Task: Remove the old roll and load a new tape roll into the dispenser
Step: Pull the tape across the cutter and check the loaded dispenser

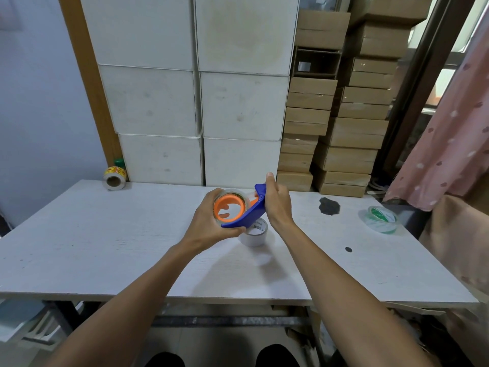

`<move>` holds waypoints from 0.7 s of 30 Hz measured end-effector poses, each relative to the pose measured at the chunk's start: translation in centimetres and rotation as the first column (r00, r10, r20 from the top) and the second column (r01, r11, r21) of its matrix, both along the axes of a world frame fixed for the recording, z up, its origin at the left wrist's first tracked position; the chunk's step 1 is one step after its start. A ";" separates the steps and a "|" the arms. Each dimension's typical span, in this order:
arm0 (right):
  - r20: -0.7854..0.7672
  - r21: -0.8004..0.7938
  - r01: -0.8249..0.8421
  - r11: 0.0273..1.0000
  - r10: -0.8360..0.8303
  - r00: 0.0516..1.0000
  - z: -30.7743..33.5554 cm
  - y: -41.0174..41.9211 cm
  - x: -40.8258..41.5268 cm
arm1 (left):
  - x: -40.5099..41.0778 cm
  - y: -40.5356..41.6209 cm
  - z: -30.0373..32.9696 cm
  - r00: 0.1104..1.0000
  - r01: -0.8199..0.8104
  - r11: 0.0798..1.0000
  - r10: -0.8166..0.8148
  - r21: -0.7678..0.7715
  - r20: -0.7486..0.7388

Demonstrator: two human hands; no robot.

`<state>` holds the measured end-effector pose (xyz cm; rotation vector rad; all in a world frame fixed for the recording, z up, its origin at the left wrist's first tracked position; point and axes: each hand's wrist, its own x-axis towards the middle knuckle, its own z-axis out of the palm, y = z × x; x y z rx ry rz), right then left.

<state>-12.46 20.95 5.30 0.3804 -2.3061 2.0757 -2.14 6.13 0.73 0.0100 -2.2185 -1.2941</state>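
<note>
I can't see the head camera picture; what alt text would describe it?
Two bare hands hold a blue tape dispenser with an orange hub above a white table: left hand, right hand. A white tape roll sits beneath.

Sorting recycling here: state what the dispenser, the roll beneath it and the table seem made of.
Dispenser: likely moulded plastic, smooth blue body, matte orange hub.
White roll: probably a cardboard core, printed inside.
Table: apparently pale wood-grain laminate board, stained dark.

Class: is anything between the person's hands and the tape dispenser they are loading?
No. Both hands already grip it: the left hand holds the roll on the orange hub, and the right hand holds the blue dispenser body.
</note>
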 end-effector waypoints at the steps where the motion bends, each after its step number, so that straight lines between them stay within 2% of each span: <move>1: -0.010 -0.015 0.007 1.000 -0.007 1.000 -0.1 0.0 0.0 | 0.0 -0.1 0.1 1.000 0.006 1.000 -0.006 0.007 0.000; 7: 0.004 -0.110 0.001 0.994 -0.001 1.000 -0.6 -0.2 -0.1 | 0.1 -0.4 1.1 0.999 0.038 0.999 -0.039 0.010 0.024; 21: 0.094 -0.124 -0.024 0.992 0.035 0.995 -0.7 -0.7 -0.3 | 0.7 -0.5 1.9 0.999 0.029 1.000 -0.029 -0.010 0.038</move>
